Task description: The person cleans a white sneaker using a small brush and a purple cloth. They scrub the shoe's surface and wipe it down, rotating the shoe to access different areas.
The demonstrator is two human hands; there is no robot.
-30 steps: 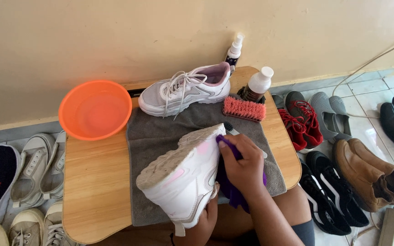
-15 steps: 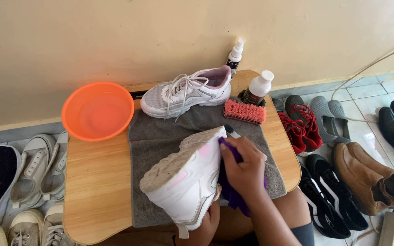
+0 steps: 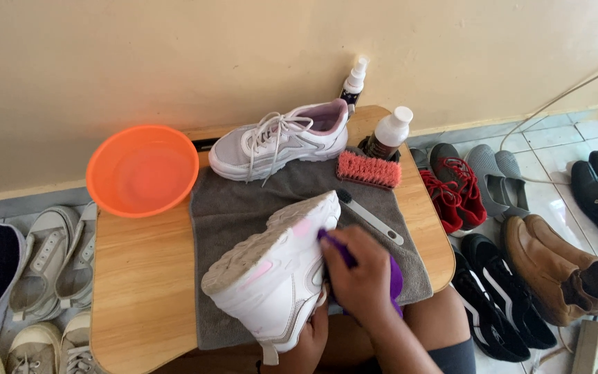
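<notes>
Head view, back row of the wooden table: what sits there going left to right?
Orange basin → white sneaker lying on the grey towel → spray bottle by the wall → brown bottle with white cap, the pink brush just in front.

Bare desk point(image 3: 140, 277) lies open at lower left, below the orange bowl point(image 3: 142, 170). The towel point(image 3: 243, 208) between the two sneakers gives a clear lane. Toward upper right, the second sneaker point(image 3: 282, 138), brush point(image 3: 368, 170), two bottles point(image 3: 389, 131) and a white-handled tool point(image 3: 372, 218) crowd the way. Shoes point(image 3: 520, 242) line the floor on both sides.
</notes>
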